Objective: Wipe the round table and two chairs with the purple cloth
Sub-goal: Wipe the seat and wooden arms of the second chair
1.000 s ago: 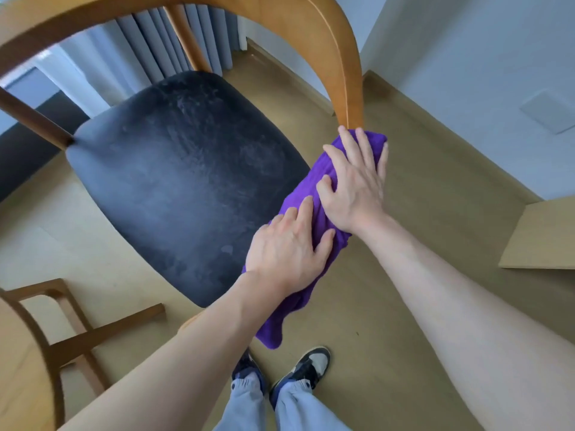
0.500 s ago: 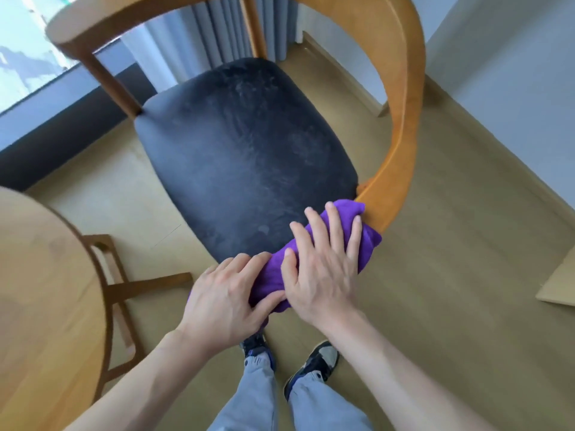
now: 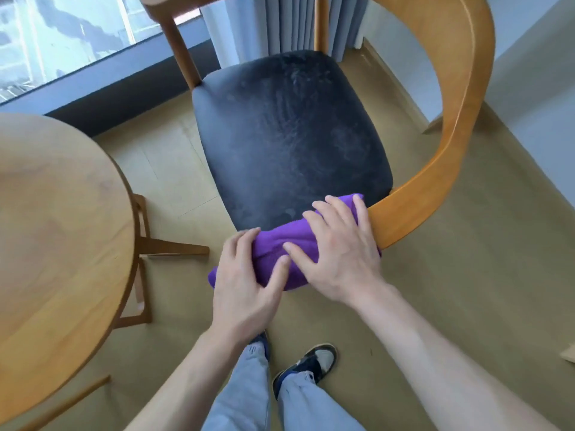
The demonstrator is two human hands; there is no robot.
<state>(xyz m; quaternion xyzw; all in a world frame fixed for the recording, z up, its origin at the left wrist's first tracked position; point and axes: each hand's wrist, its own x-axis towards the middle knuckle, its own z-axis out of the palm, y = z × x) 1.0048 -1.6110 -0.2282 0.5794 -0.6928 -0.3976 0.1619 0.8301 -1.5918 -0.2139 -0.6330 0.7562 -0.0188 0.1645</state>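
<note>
A wooden chair with a dark padded seat [image 3: 289,129] and a curved backrest [image 3: 451,119] stands in front of me. The rolled purple cloth [image 3: 273,244] lies along the seat's near edge, reaching the wood of the backrest's end. My left hand [image 3: 245,275] grips the cloth's left end, fingers curled over it and thumb across it. My right hand [image 3: 339,247] presses flat on the cloth's right part with straight fingers. The round wooden table [image 3: 46,228] is at the left.
A second chair's wooden frame [image 3: 146,247] shows under the table's edge. Behind the chair are a window [image 3: 62,32], a dark sill and grey curtains [image 3: 280,23]. A wall [image 3: 535,73] runs along the right. My shoes [image 3: 305,365] stand on the light wood floor.
Both hands slid the cloth from the seat's side by the backrest post round to its near edge. My left fingers have curled over the cloth's end. The view swung, bringing the table in.
</note>
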